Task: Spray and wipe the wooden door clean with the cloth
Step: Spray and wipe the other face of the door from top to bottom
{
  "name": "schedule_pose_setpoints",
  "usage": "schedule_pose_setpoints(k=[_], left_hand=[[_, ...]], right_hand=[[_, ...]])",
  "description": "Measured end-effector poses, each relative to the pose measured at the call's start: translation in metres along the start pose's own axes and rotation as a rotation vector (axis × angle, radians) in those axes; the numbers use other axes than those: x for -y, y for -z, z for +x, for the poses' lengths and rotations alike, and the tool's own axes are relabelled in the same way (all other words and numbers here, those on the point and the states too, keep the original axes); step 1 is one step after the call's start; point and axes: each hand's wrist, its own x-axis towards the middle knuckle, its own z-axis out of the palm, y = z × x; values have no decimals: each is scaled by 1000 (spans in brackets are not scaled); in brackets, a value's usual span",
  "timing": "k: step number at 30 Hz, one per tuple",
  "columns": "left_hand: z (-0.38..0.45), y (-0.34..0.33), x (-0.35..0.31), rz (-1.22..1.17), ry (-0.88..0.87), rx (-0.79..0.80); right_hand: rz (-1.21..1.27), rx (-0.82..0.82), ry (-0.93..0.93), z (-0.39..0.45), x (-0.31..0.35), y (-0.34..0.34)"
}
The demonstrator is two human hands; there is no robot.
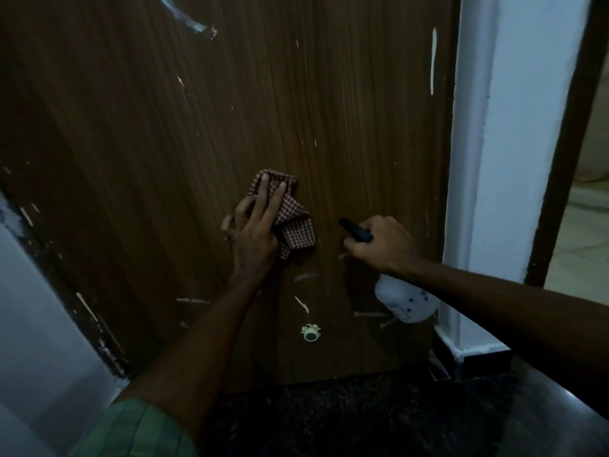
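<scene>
**Cloth flat on the door, sprayer waiting beside it**

The wooden door [346, 110] is filling most of the view, its dark grain flecked with pale paint streaks and scratches from twelve o'clock down to six. At three o'clock the white door frame [514, 143] is standing close against the door's edge, likely limiting how far a wipe can run that way. Along six o'clock the dark speckled floor [329, 417] is meeting the door's bottom edge.

The left hand [257, 232] is pressing near the centre with fingers straight and spread over the checked cloth [293, 222] — judging by that flat hold, it is spreading pressure for a broad wipe. The cloth is lying bunched against the door, one corner trailing toward four o'clock from the hand.

The right hand [382, 245], just toward three o'clock from the cloth, is curling round the neck of the white spray bottle [405, 301], whose body is hanging below the wrist. Its black nozzle [356, 230] is pointing toward the cloth and the door — seemingly kept ready for another spray.

Below, at six o'clock, a small pale door stopper [310, 333] is protruding from the door, something the cloth could snag on lower down.
</scene>
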Motion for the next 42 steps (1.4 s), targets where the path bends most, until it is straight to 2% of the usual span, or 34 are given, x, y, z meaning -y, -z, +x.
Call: schedule_pose_setpoints(k=[2, 6, 12, 14, 17, 20, 21, 22, 23, 27, 29, 31, 34, 36, 37, 38, 42], left_hand=[[7, 2, -6, -34, 47, -37], [10, 2, -4, -86, 11, -27], [8, -2, -18, -44, 71, -68], [12, -6, -28, -50, 38, -32], [10, -16, -50, 83, -180, 121], [-7, -39, -70, 276, -635, 310], [-9, -42, -71, 350, -729, 371], [-6, -39, -71, 398, -740, 391], [0, -33, -70, 381, -672, 345], [42, -1, -86, 44, -23, -71], [53, 2, -98, -17, 107, -198], [44, -9, -103, 12, 33, -132], [14, -37, -93, 206, -341, 70], [9, -41, -84, 350, -565, 111], [13, -37, -83, 380, -594, 104], [19, -31, -84, 362, -551, 100], [55, -8, -110, 15, -64, -37]], right_hand=[[16, -27, 18, 3, 3, 6], [3, -32, 37, 3, 4, 3], [114, -105, -22, -3, -12, -3], [140, -124, -20, -4, -18, -1], [142, -147, 4, -7, -24, 1], [159, -133, 6, -9, -30, 6], [163, -134, -1, -10, -31, 9], [172, -132, -10, -11, -33, 11], [175, -129, -19, -11, -34, 12], [161, -126, -2, -15, -40, 11], [158, -124, 9, -15, -40, 11], [154, -126, 0, -13, -40, 10], [172, -142, -29, -11, -42, 11], [176, -150, -32, -11, -42, 11], [178, -152, -29, -12, -41, 11], [175, -156, -28, -12, -40, 9], [146, -177, -37, -11, -40, 1]])
